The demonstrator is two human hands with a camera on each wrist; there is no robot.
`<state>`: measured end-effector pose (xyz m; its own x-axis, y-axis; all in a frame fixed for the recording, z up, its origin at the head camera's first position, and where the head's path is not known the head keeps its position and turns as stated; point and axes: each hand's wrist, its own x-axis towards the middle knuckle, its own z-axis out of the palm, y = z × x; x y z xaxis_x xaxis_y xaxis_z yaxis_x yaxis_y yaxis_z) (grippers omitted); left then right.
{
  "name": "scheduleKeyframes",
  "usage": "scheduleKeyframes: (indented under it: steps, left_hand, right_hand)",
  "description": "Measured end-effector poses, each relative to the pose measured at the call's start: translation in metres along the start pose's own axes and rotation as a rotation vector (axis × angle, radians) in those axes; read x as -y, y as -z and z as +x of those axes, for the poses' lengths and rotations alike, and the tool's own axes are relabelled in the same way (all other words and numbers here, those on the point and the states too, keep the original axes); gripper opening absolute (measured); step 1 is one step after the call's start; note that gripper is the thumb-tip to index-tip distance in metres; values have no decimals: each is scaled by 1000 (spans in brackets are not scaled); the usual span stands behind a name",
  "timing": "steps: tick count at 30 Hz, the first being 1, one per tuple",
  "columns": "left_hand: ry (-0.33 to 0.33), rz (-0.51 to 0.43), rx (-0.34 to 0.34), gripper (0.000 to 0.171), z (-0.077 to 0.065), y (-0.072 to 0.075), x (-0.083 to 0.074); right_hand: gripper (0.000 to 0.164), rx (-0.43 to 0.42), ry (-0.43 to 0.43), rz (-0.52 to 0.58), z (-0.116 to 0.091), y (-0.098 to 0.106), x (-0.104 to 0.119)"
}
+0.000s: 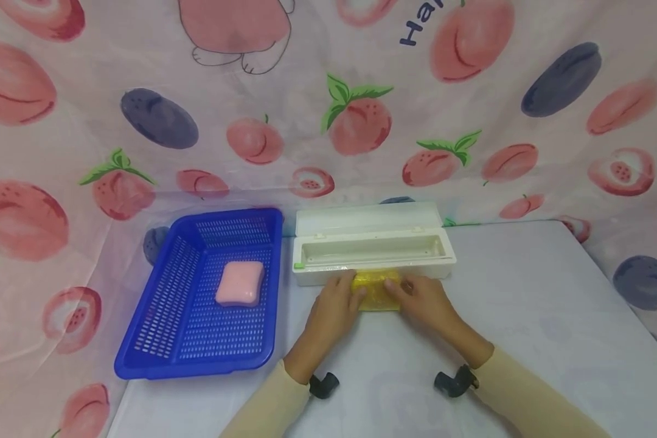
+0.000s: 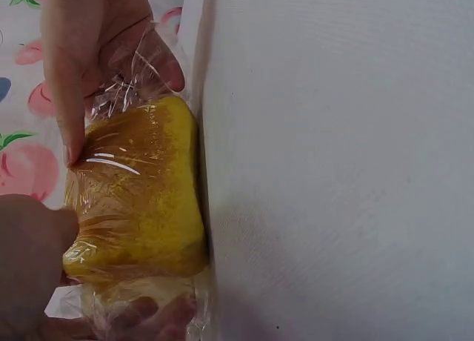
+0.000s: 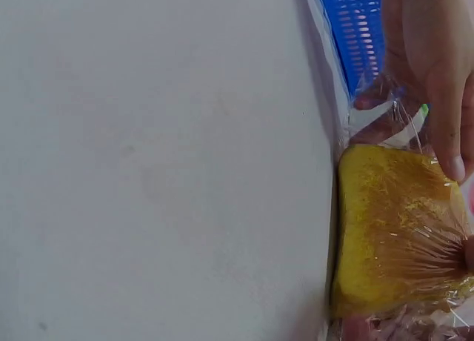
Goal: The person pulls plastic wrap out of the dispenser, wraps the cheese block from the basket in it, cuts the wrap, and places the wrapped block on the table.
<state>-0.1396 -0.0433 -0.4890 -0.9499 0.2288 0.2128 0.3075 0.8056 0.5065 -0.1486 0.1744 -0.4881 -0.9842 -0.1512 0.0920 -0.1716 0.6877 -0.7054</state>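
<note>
A yellow rounded block (image 1: 376, 297), wrapped in clear plastic film (image 2: 144, 311), lies on the table in front of a long white box. My left hand (image 1: 333, 307) holds its left side, thumb on the upper face. From the right side, my right hand (image 1: 429, 303) holds it too, its thumb on the film. In the right wrist view, wrinkles in the film over the yellow block (image 3: 392, 230) run toward a thumb tip. Loose film sticks out past both ends, over some fingers. The underside of the block is hidden.
The white box (image 1: 372, 271) has a long trough and its lid (image 1: 369, 220) raised at the back. To the left stands a blue perforated basket (image 1: 276, 292) with a pink rounded block (image 1: 241, 283) inside. A fruit-print cloth hangs behind the white table (image 1: 536, 304).
</note>
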Motion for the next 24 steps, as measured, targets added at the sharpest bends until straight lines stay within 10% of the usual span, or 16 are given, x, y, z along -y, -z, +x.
scheduleKeyframes:
  steps: [10, 24]
  left_hand:
    - [-109, 93, -200, 15, 4, 2, -4]
    - [-40, -97, -141, 16, 4, 2, 0]
  right_hand:
    - [54, -90, -19, -135, -2, 4, 10]
    - [56, -33, -52, -99, 1, 8, 7]
